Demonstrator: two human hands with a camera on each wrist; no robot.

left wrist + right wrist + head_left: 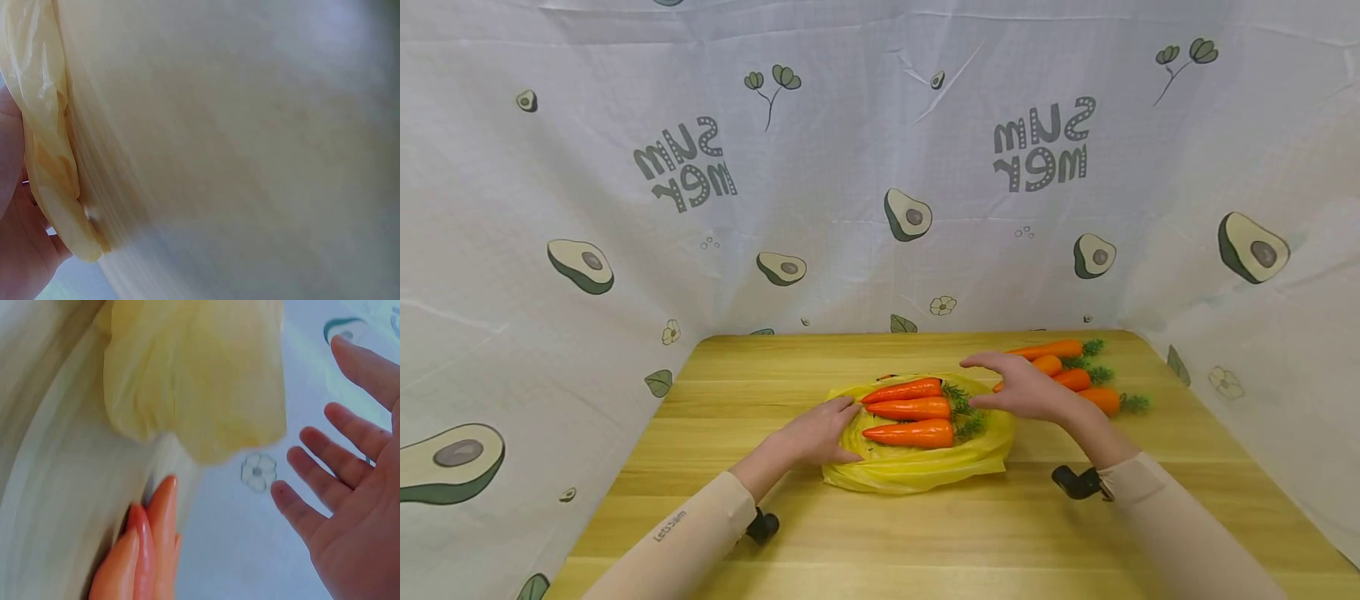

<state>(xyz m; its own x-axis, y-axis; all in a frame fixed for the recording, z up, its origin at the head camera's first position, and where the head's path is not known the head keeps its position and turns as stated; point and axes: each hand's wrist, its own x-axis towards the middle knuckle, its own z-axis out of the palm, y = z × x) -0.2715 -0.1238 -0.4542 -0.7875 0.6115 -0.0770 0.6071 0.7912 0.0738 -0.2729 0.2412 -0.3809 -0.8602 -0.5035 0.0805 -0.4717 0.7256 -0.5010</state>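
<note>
A yellow plastic bag (pixel 917 467) lies on the middle of the wooden table (pixel 865 533). Three orange carrots (pixel 910 410) with green tops lie side by side on it. My left hand (pixel 822 433) rests with straight fingers on the bag's left edge; the left wrist view shows the palm (pixel 19 250) beside the crumpled bag (pixel 50 156). My right hand (pixel 1022 387) hovers open, fingers spread, over the bag's right side near the carrot greens and holds nothing. In the right wrist view the spread right hand (pixel 350 512) is apart from the bag (pixel 194 375).
Several more carrots (pixel 1067 367) lie in a loose group at the table's back right, just behind my right hand, and show as carrots (pixel 147 550) in the right wrist view. A white cloth printed with avocados (pixel 880 167) walls in the table on three sides.
</note>
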